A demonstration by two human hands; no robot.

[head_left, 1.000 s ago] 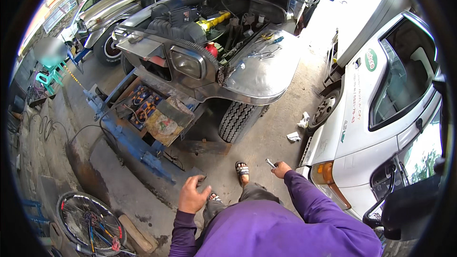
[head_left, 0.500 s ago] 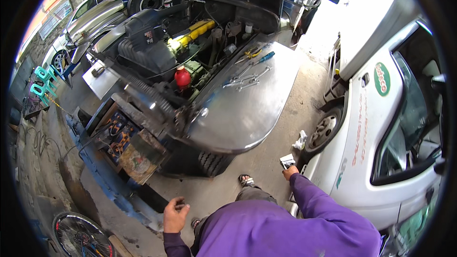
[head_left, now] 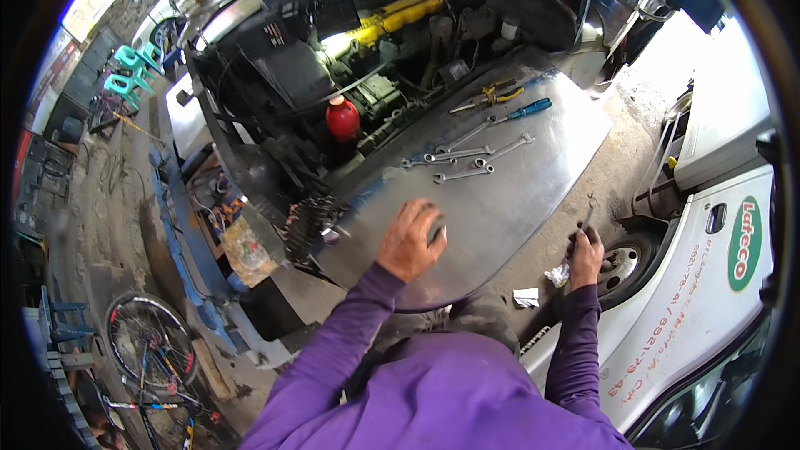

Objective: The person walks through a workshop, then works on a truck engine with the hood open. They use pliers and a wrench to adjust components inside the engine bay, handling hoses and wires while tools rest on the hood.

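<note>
My left hand (head_left: 410, 242) hovers over the near end of the grey metal fender (head_left: 517, 200), fingers curled toward the thumb. A small dark thing seems to sit in that curl, too small to make out. Low at the right, my right hand (head_left: 586, 258) is closed around a slim metal wrench (head_left: 591, 210) that points upward beside the fender. Several combination wrenches (head_left: 467, 173) lie mid-fender. Beyond them are a blue-handled screwdriver (head_left: 530, 110) and yellow-handled pliers (head_left: 495, 95).
The engine bay, with a red bottle (head_left: 342, 120) and a yellow engine cover (head_left: 400, 15), lies left of the fender. A white truck (head_left: 708, 283) with its wheel (head_left: 625, 267) stands close on the right. White paper (head_left: 526, 297) lies on the floor. A bicycle wheel (head_left: 150, 342) is at lower left.
I have come nearer the fender. My left hand has moved up and right over it; my right hand has risen and now shows a wrench. The white paper lies on the floor.
</note>
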